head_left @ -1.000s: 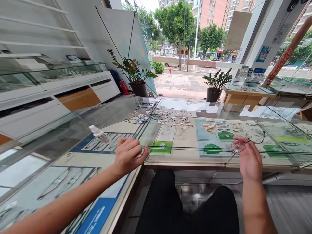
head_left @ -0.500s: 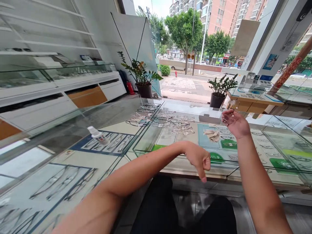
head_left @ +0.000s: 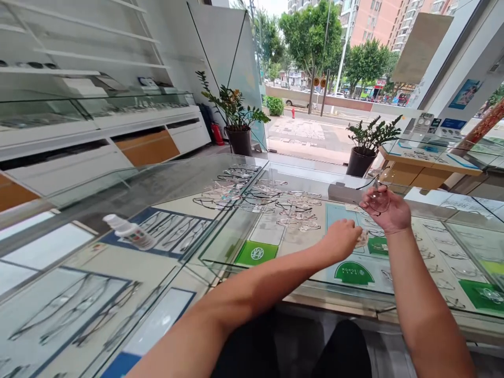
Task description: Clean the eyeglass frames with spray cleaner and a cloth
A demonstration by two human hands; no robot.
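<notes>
My right hand (head_left: 388, 212) is raised palm up above the glass counter (head_left: 220, 231), its fingers closed round a pair of thin-framed glasses (head_left: 378, 199) with clear lenses. My left hand (head_left: 342, 239) reaches across to the right and rests on the counter just below and left of the right hand. Its fingers are curled on a small pale cloth (head_left: 361, 239), of which only an edge shows past the knuckles. The two hands are about a hand's width apart.
A white spray bottle (head_left: 129, 231) lies on the counter at the left. Rows of glasses (head_left: 255, 197) are laid out under the glass, with green signs (head_left: 256, 253). Two potted plants (head_left: 236, 113) (head_left: 366, 144) stand beyond, near the shop's entrance. Display shelves run along the left wall.
My right hand lifted the glasses off the counter and now holds them up. My left hand swung from the left edge across to the cloth. The camera view has shifted left.
</notes>
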